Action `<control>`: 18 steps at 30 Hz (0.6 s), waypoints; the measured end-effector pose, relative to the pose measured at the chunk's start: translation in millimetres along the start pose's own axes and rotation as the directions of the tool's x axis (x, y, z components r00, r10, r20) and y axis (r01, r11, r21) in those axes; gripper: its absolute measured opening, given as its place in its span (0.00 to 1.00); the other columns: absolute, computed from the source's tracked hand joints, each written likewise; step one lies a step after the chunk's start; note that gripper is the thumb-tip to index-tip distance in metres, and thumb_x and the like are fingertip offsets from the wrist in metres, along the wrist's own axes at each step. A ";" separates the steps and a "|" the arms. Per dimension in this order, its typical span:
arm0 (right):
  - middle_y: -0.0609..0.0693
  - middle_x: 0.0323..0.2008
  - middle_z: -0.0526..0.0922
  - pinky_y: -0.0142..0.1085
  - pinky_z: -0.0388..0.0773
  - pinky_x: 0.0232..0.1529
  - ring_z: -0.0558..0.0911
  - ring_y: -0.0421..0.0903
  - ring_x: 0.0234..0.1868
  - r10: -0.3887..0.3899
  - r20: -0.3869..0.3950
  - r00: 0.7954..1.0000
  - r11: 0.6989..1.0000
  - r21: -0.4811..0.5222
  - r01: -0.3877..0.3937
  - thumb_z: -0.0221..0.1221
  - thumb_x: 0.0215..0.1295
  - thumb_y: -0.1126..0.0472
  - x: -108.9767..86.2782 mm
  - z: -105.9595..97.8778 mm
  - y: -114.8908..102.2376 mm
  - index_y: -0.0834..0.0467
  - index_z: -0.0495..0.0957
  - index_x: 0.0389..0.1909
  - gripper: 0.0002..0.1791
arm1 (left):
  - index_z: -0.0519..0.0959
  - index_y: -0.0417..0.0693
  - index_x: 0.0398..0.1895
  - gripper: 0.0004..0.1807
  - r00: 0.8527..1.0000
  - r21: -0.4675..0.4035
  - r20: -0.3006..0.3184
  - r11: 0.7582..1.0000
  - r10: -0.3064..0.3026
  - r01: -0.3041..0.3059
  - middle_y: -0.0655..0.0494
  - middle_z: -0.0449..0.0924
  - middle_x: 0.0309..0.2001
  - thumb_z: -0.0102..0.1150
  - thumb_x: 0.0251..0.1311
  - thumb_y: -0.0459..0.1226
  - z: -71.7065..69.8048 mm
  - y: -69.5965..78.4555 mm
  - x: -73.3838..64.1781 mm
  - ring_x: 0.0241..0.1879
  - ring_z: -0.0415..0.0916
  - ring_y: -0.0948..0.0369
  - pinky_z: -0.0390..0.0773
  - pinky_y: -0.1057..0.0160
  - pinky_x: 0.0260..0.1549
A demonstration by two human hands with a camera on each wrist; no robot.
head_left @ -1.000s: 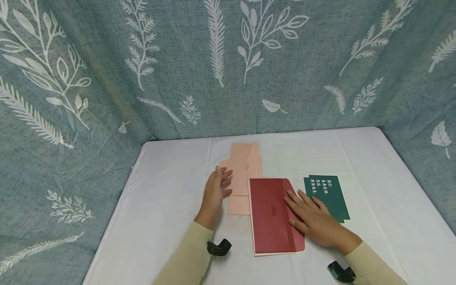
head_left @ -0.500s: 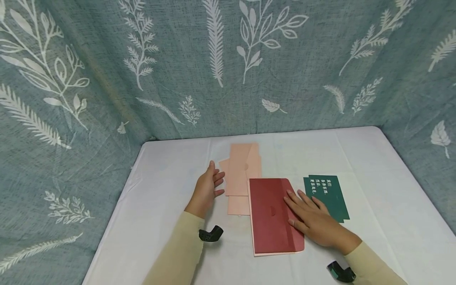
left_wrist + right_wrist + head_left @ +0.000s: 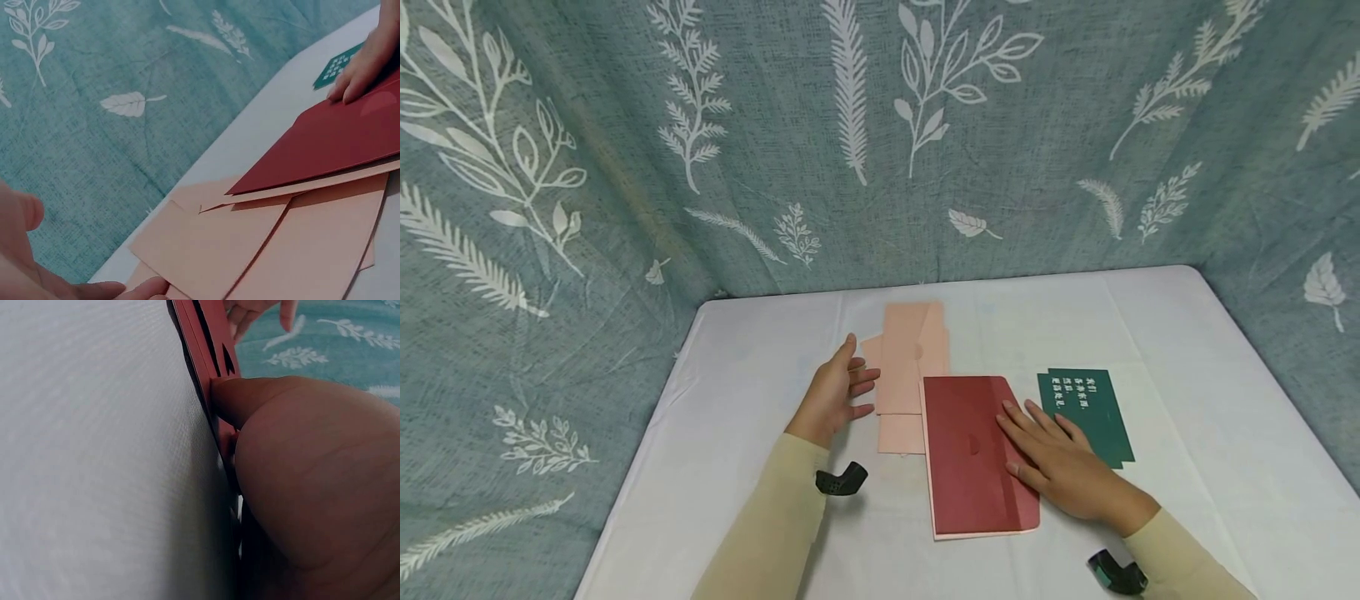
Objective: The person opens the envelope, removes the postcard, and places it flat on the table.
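In the head view my right hand [image 3: 1067,471] rests on the right edge of a red envelope [image 3: 962,475], fingers straight and spread. The red envelope lies flat over a pink one, whose edge shows along its left and bottom sides. Left of it lie several overlapping pink envelopes [image 3: 900,358], partly covered by the red one. My left hand [image 3: 833,393] is at their left side, palm turned inward and fingers relaxed, holding nothing. Up close in the left wrist view, its fingertips [image 3: 150,287] reach the edge of the pink envelopes [image 3: 212,250]; contact is unclear.
Dark green cards [image 3: 1097,408] with white writing lie overlapped beyond my right hand. Everything rests on a white-covered table [image 3: 737,375]. A blue-green leaf-patterned curtain [image 3: 760,125] hangs around its back and sides. Small black devices [image 3: 842,479] are worn at both wrists.
My left hand has moved left from over the pink envelopes' edge, then slightly back toward them. The right hand and the red envelope have stayed in place.
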State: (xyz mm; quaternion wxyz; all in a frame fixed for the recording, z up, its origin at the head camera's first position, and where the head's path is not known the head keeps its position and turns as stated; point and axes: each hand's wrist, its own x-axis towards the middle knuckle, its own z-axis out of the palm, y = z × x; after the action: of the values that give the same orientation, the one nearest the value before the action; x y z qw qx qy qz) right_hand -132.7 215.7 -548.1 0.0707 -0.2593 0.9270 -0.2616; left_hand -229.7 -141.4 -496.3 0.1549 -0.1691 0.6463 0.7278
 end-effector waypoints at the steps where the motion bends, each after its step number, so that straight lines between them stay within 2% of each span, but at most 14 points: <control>1: 0.53 0.87 0.54 0.68 0.40 0.76 0.47 0.61 0.86 0.000 -0.001 1.000 1.000 0.000 0.000 0.54 0.85 0.42 -0.1 0.1 0.1 0.54 0.59 0.87 0.39 | 0.64 0.32 0.78 0.47 1.000 -0.003 -0.009 1.000 0.000 0.000 0.36 0.75 0.68 0.47 0.80 0.66 0.9 -0.6 0.4 0.65 0.70 0.44 0.75 0.40 0.59; 5: 0.53 0.87 0.54 0.67 0.40 0.76 0.47 0.61 0.86 0.000 -0.002 1.000 1.000 0.001 0.000 0.55 0.85 0.42 -0.5 0.2 0.2 0.54 0.59 0.87 0.39 | 0.68 0.34 0.75 0.44 0.999 -0.010 -0.052 1.000 0.011 -0.011 0.38 0.79 0.60 0.48 0.80 0.64 6.5 -4.0 0.9 0.54 0.75 0.50 0.78 0.48 0.49; 8: 0.53 0.87 0.54 0.67 0.41 0.76 0.47 0.61 0.86 0.002 -0.003 1.000 1.000 0.001 -0.002 0.55 0.84 0.43 -0.8 -0.2 0.0 0.54 0.59 0.87 0.39 | 0.69 0.34 0.74 0.41 0.998 -0.022 -0.058 1.000 0.013 -0.015 0.41 0.80 0.54 0.50 0.80 0.62 10.3 -4.9 0.5 0.46 0.79 0.52 0.80 0.54 0.42; 12: 0.53 0.86 0.54 0.67 0.41 0.76 0.47 0.62 0.86 0.006 -0.005 1.000 1.000 0.000 -0.006 0.56 0.84 0.43 -0.9 -1.0 -0.5 0.54 0.59 0.87 0.39 | 0.70 0.35 0.73 0.36 0.999 -0.039 -0.038 0.999 0.010 -0.012 0.44 0.80 0.50 0.54 0.81 0.56 12.6 -4.0 0.1 0.41 0.82 0.54 0.83 0.58 0.37; 18: 0.53 0.86 0.55 0.67 0.41 0.76 0.48 0.61 0.86 0.006 -0.003 1.000 1.000 -0.007 -0.006 0.56 0.84 0.43 -1.1 -1.2 -0.2 0.54 0.59 0.87 0.39 | 0.70 0.32 0.68 0.30 1.000 -0.024 0.011 1.000 0.020 -0.020 0.46 0.80 0.44 0.57 0.81 0.49 14.4 -6.9 1.5 0.38 0.84 0.55 0.88 0.56 0.36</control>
State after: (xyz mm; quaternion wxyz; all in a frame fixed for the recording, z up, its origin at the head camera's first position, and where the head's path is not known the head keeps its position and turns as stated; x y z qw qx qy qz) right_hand -132.0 216.7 -547.0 0.0689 -0.2566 0.9288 -0.2584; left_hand -228.6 -126.3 -501.5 0.1493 -0.1605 0.6384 0.7378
